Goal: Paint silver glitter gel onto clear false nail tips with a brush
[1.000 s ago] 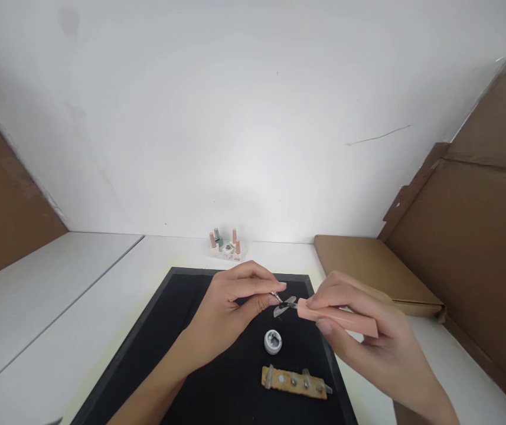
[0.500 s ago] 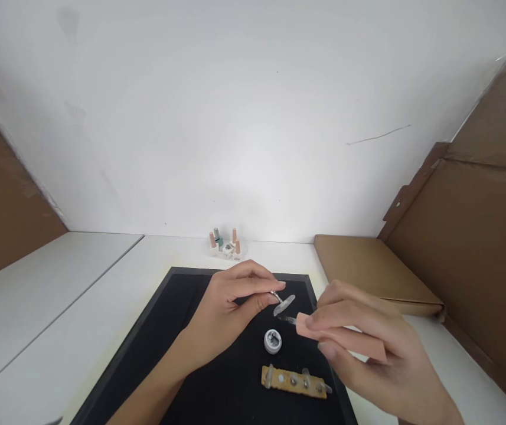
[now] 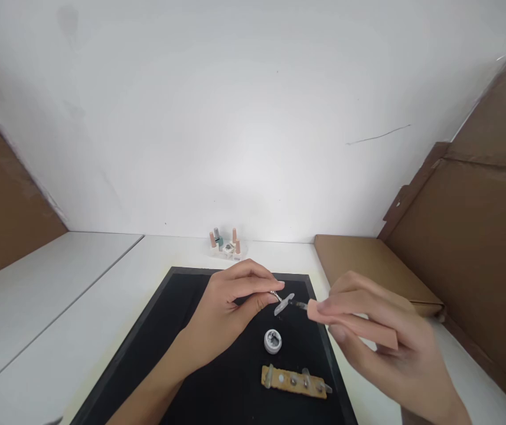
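Observation:
My left hand pinches a thin metal stem between thumb and fingers. On its end sits a whitish, translucent false nail tip, tilted over the mat. My right hand grips a nail polish brush by its long pink cap. The dark bristles point left and meet the nail tip's right edge, or nearly so; I cannot tell which. Below the nail tip stands a small open white jar with grey-silver stuff inside. Nearer me lies a yellowish-brown strip bearing several clear nail tips and round spots.
A black mat with a raised border lies on the white table. At the back, a clear holder carries several polish bottles. A flat cardboard box lies at the right, beside upright cardboard.
My right hand has moved right and slightly up with the brush, so its bristles have gone from below the nail tip to its right edge. My left hand stays nearly still.

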Tool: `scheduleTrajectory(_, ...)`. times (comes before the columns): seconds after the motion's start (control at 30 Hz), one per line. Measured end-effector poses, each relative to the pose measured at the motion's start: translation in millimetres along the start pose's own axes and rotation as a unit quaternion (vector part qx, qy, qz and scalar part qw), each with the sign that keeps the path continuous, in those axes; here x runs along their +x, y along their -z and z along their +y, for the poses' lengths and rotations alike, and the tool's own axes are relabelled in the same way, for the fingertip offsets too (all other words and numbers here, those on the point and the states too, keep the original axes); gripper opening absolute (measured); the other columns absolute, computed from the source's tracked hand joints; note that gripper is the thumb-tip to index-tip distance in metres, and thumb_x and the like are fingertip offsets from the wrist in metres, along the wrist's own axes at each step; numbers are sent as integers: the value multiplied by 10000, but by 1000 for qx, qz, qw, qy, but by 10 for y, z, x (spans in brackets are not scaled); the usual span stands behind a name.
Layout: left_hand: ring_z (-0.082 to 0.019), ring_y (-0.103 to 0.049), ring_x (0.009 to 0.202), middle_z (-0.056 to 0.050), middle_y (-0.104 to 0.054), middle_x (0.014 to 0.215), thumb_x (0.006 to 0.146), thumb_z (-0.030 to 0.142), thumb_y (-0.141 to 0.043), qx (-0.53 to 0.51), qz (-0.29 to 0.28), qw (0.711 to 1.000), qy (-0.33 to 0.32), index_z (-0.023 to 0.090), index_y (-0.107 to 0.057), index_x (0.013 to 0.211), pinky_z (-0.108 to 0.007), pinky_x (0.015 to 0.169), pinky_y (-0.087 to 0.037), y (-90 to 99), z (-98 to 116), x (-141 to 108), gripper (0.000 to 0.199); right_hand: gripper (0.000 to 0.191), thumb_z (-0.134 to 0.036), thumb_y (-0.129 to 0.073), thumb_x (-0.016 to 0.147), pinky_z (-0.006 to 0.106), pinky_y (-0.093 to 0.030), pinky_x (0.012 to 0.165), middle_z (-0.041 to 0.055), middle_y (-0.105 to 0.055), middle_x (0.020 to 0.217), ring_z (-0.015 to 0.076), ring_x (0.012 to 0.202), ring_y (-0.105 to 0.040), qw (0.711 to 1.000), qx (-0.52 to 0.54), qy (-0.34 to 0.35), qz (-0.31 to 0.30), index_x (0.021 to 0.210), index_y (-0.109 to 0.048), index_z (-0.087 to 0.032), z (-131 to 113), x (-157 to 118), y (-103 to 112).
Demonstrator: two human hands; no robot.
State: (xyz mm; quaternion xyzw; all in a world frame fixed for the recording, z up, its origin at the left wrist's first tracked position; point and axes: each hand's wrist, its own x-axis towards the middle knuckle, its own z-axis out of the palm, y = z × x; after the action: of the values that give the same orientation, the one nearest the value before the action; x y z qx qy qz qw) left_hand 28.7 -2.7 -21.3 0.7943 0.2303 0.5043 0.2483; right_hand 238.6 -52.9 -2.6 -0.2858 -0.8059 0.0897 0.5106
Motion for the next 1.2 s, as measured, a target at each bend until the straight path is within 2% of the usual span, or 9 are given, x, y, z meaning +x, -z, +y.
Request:
scheduleTrajectory(0.2,-106,-664,742,-28,-708,843,833,8,-652,-5,-2,1000,1,196,-788,938,-166,662,-531,-16,34,37,255,275,14,-543,790,165,-507,528,8,-633,725,80,619,-591,999,19,7,-41,949,-675,-166,-27,36,-22)
scheduleTrajectory(0.33,-102,-655,729,-18,-709,844,835,12,-653,4,-7,1000,9,209,-786,931,-166,642,-525,-15,43,17,256,224,-25,-560,825,196,-520,545,16,-633,733,96,635,-600,1000,-11,-3,-27,949,-677,-170,-7,18,-24)
scheduleTrajectory(0.5,-116,-668,732,-23,-713,834,832,31,-666,6,-4,1000,15,201,-785,898,-187,642,-533,-18,30,-23,218,208,-53,-558,849,216,-494,483,20,-622,738,104,592,-594,999,-52,-15,-3,962,-671,-186,4,-7,2)
scheduleTrajectory(0.77,-130,-674,728,-41,-711,830,829,33,-667,16,-5,1000,6,181,-782,878,-199,614,-533,-21,-1,-2,193,253,-17,-542,816,198,-491,484,9,-619,694,103,597,-584,1000,-13,8,-8,950,-674,-186,-23,12,12)
scheduleTrajectory(0.97,-115,-679,704,-40,-713,787,788,17,-713,20,25,999,-15,147,-781,819,-178,638,-541,-23,34,-3,150,211,-55,-564,843,197,-479,482,6,-635,713,94,574,-572,1000,-17,-19,4,969,-660,-195,-14,-20,-7)
scheduleTrajectory(1.2,-112,-677,699,-25,-712,787,740,-14,-748,7,61,998,-24,166,-773,786,-183,647,-560,-41,12,3,188,186,-64,-555,837,182,-474,471,0,-628,680,88,552,-564,1000,-5,-26,-11,923,-668,-185,-43,12,-17)
